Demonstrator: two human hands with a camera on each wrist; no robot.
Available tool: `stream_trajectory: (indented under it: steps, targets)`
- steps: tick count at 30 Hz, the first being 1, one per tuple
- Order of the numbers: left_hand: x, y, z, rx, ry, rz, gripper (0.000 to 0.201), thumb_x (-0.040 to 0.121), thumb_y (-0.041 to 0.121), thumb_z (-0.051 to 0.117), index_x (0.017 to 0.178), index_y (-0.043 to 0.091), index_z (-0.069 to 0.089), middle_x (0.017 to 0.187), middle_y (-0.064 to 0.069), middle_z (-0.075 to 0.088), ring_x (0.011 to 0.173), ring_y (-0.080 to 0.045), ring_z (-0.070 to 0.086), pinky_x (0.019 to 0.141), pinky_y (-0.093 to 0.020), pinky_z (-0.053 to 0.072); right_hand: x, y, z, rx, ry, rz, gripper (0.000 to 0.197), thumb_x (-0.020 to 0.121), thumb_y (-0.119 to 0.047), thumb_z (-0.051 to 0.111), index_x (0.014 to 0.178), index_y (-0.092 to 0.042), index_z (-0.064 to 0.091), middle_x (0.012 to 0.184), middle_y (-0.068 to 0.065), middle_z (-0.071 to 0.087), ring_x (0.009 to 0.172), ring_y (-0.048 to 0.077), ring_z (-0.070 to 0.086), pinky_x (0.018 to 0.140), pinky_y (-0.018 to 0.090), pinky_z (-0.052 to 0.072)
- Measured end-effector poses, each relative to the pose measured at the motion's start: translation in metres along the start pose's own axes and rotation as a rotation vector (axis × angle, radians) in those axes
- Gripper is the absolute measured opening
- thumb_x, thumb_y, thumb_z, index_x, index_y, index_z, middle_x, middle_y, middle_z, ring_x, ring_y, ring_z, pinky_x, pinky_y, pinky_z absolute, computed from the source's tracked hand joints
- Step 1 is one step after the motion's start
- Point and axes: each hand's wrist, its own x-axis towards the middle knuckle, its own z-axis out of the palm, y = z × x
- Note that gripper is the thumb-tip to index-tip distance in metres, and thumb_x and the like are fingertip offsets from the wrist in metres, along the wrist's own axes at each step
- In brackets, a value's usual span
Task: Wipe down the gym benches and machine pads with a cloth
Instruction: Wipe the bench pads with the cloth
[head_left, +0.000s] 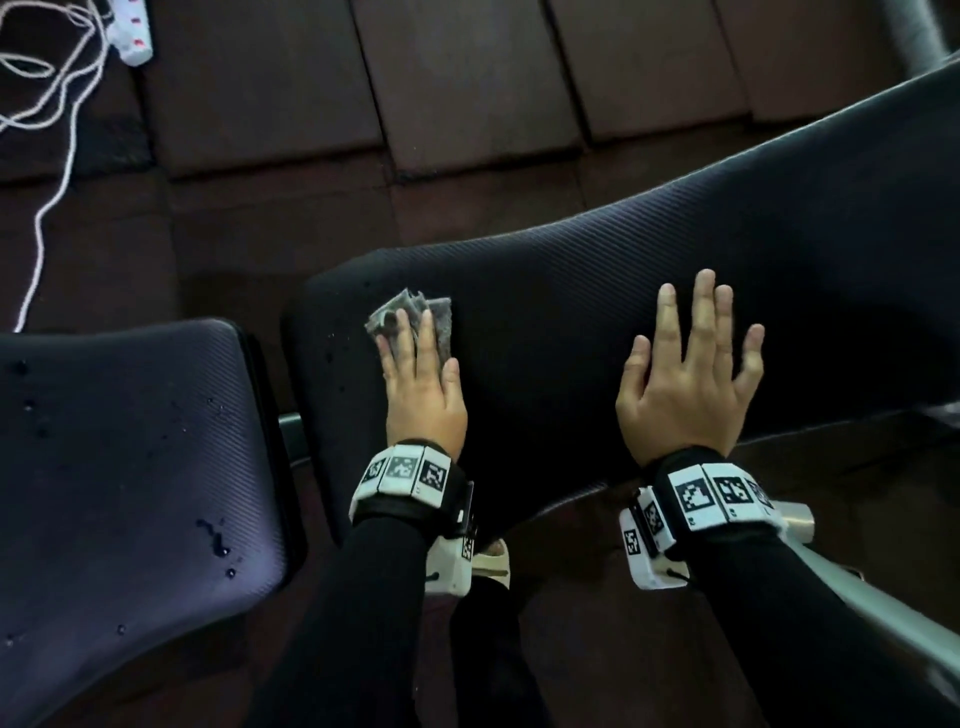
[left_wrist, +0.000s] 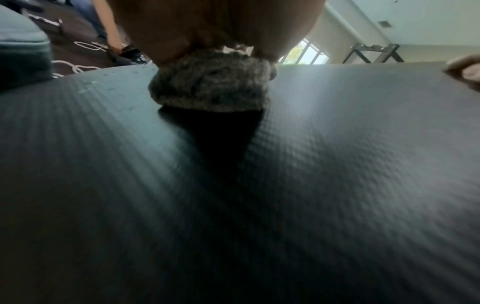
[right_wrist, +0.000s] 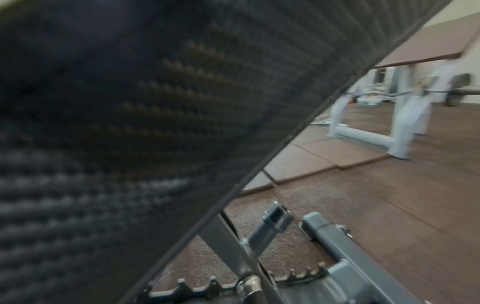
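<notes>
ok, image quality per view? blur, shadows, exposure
Head view: dim but sharp; the hands on the back pad read clearly. Left wrist: the cloth casts a dark shadow on the pad, window blown out. Right wrist: pad texture close and blurred, background frame smeared.

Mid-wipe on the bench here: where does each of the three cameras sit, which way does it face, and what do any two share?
Head: on the head, looking down at the back pad; shows left hand pressing the grey cloth, right hand flat, both black sleeves.
Left wrist: low over the pad, facing along the fingers to the cloth.
Right wrist: against the pad, facing the bench frame and floor; no hand visible.
Shared: head and left wrist both show cloth and pad.
</notes>
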Motion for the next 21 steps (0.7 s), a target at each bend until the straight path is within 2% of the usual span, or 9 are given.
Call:
stream_trajectory:
  steps: [3,7,10,14,19,21]
  targets:
    - [-0.043,-0.011,0.014,0.014,0.03,-0.053,0.057,0.1,0.03,0.032,0.144,0.038,-0.003,0.155,0.016,-0.014,0.144,-0.013,-0.018,0.116,-0.045,0.006,0.0,0.001,0.0,0.022,0.015,-0.061,0.043,0.099,-0.028,0.036,0.14,-0.017,0.042,0.151,0.008,0.032,0.141,0.02,0.026,0.114,0.045,0.017]
    - [-0.096,-0.02,0.031,-0.03,0.075,-0.096,0.055,0.1,0.03,0.031,0.146,0.036,0.001,0.156,0.014,-0.013,0.144,-0.013,-0.018,0.114,-0.04,-0.003,-0.001,0.004,-0.001,0.083,0.017,-0.138,0.041,0.098,-0.031,0.038,0.136,-0.019,0.048,0.148,0.004,0.037,0.14,0.019,0.029,0.113,0.046,0.019]
    - [-0.117,-0.02,0.041,-0.005,0.118,-0.116,0.054,0.1,0.03,0.031,0.146,0.035,0.003,0.155,0.014,-0.013,0.143,-0.013,-0.019,0.113,-0.038,-0.006,-0.002,0.005,-0.001,0.108,0.001,-0.191,0.043,0.095,-0.036,0.039,0.134,-0.02,0.05,0.148,0.004,0.038,0.139,0.019,0.03,0.113,0.046,0.017]
    - [-0.107,-0.022,0.041,0.024,0.165,-0.165,0.053,0.1,0.034,0.03,0.146,0.037,0.003,0.154,0.015,-0.012,0.144,-0.016,-0.014,0.113,-0.039,-0.005,-0.003,0.005,-0.001,0.112,0.012,-0.202,0.044,0.095,-0.037,0.039,0.133,-0.021,0.051,0.147,0.004,0.04,0.139,0.019,0.032,0.113,0.047,0.02]
    - [-0.079,-0.055,0.027,0.077,0.155,-0.216,0.053,0.1,0.038,0.024,0.147,0.038,-0.001,0.158,0.01,-0.009,0.146,-0.017,-0.01,0.115,-0.048,-0.002,-0.003,0.006,0.003,0.112,0.029,-0.198,0.043,0.094,-0.038,0.038,0.133,-0.022,0.051,0.147,0.003,0.041,0.138,0.018,0.032,0.112,0.047,0.02]
    - [-0.074,-0.074,0.021,0.072,0.179,-0.256,0.052,0.101,0.038,0.024,0.149,0.037,0.003,0.159,0.008,-0.005,0.146,-0.019,-0.006,0.114,-0.052,0.0,-0.004,0.006,0.004,0.114,0.038,-0.2,0.043,0.094,-0.038,0.038,0.132,-0.022,0.051,0.147,0.003,0.041,0.138,0.019,0.032,0.112,0.047,0.02]
